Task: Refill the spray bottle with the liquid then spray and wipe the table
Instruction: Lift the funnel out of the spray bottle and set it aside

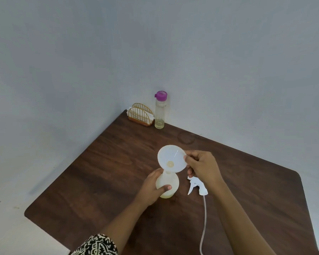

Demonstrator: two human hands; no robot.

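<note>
dip tube (203,227): cut off at bottom edge | spray head (196,185): perhaps half hidden by arm

Table (118,172) dark brown woodgrain; funnel (171,159) white; bottle cap (161,96) purple; sleeve (98,245) black-and-cream (patterned).

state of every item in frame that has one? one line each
spray bottle: upright, headless, left hand grips it
funnel: in bottle neck, tilted, right hand pinches its rim
spray head: off, lying on table
refill bottle: capped, nearly empty
napkin holder: stocked
</note>
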